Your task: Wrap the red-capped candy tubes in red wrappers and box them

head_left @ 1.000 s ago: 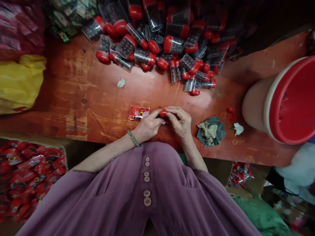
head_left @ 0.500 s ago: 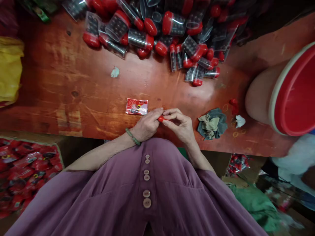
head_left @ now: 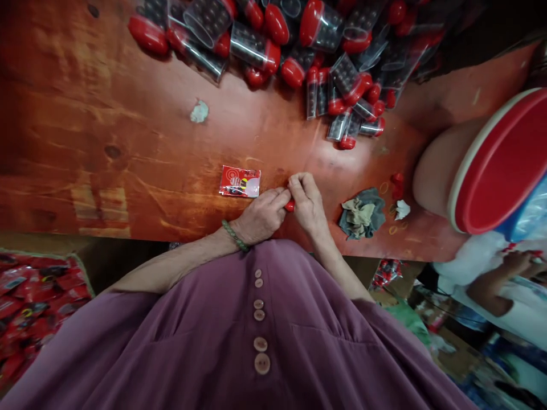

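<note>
Close to my body at the table edge, my left hand [head_left: 261, 216] is closed around a small glossy red piece [head_left: 290, 205]. Only its red end shows; the rest is covered by my fingers. My right hand [head_left: 308, 205] is against it on the other side, fingers bent and thumb pressed to the fingertips; whatever they pinch is hidden. Just beyond my left hand lies a flat red printed packet [head_left: 240, 181]. Farther off, a heap of clear containers with red caps, filled with dark balls [head_left: 252, 48], covers the back of the table.
Right of my hands lie a crumpled grey-green cloth [head_left: 362, 213], rubber bands and a white scrap [head_left: 402, 209]. A pale bucket with a red inside [head_left: 499, 165] stands at the right. A box of red packets [head_left: 36, 307] is low left. Another person's arm [head_left: 496, 285] shows at right.
The view has shifted slightly. My right hand's fingers have lifted and drawn together at the fingertips, while the red piece stays by my left hand.
</note>
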`<state>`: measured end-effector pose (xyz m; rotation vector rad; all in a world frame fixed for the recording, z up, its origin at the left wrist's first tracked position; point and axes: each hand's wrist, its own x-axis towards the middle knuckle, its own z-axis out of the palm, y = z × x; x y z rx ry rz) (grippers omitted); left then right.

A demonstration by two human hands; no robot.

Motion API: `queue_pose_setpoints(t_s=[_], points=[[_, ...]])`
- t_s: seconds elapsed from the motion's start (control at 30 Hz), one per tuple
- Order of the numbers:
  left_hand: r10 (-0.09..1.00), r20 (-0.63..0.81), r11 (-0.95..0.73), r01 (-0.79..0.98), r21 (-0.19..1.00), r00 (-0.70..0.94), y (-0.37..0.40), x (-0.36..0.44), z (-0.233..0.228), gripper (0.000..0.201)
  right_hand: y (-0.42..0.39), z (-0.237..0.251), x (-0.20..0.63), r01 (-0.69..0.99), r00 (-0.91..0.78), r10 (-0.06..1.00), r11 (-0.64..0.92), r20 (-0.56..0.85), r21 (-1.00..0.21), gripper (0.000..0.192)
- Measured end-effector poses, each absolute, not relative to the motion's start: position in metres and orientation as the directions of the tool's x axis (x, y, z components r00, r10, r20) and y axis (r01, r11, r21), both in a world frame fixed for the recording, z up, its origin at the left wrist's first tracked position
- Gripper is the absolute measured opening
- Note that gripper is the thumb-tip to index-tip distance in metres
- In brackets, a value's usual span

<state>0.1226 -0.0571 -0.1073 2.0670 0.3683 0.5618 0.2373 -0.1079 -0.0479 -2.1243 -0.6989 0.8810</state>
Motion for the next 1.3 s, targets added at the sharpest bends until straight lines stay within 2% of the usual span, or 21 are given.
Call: queue_pose_setpoints(t_s=[0.17,0.33,0.47,0.57,0.67,0.8,0.9,1.03,1.17,1.3], points=[[0.439,0.21,-0.463,0.02,0.886,0.873,-0.058,0.124,-0.112,0.042,-0.107,-0.045,0.235,0.341,0.616,0.708,-0.635,-0.346,-0.693,0.023],[0.429,0.201,-0.454,0.018,0.891,0.881,-0.056,0.127,-0.114,0.041,-0.101,-0.049,0.238,0.38,0.629,0.731,-0.586,-0.265,-0.716,0.025],[0.424,0.19,-0.44,0.018,0.898,0.886,-0.054,0.127,-0.112,0.039,-0.1,-0.051,0.24,0.384,0.605,0.75,-0.57,-0.268,-0.727,0.026],[0.407,0.215,-0.494,0.016,0.869,0.888,-0.054,0.127,-0.111,0.039,-0.1,-0.052,0.242,0.375,0.606,0.749,-0.564,-0.265,-0.736,0.026],[0.386,0.237,-0.559,0.021,0.829,0.891,-0.051,0.127,-0.109,0.039,-0.097,-0.053,0.246,0.304,0.584,0.74,-0.581,-0.334,-0.755,0.033],[0.353,0.209,-0.555,0.024,0.832,0.912,-0.041,0.127,-0.103,0.031,-0.099,-0.049,0.254,0.06,0.531,0.688,-0.613,-0.495,-0.787,0.051],[0.368,0.141,-0.442,0.039,0.896,0.919,-0.03,0.125,-0.091,0.025,-0.11,-0.041,0.261,-0.12,0.446,0.696,-0.577,-0.563,-0.808,0.061],[0.404,0.037,-0.144,0.024,0.989,0.914,-0.016,0.121,-0.066,0.02,-0.129,-0.033,0.265,-0.251,0.332,0.778,-0.473,-0.534,-0.845,0.062],[0.338,-0.107,0.089,0.082,0.993,0.935,-0.008,0.115,-0.046,0.024,-0.137,-0.028,0.261,-0.241,0.299,0.842,-0.389,-0.45,-0.889,0.049],[0.306,-0.206,0.145,0.168,0.975,0.93,-0.007,0.111,-0.039,0.022,-0.133,-0.026,0.255,-0.088,0.324,0.884,-0.327,-0.338,-0.941,0.037]])
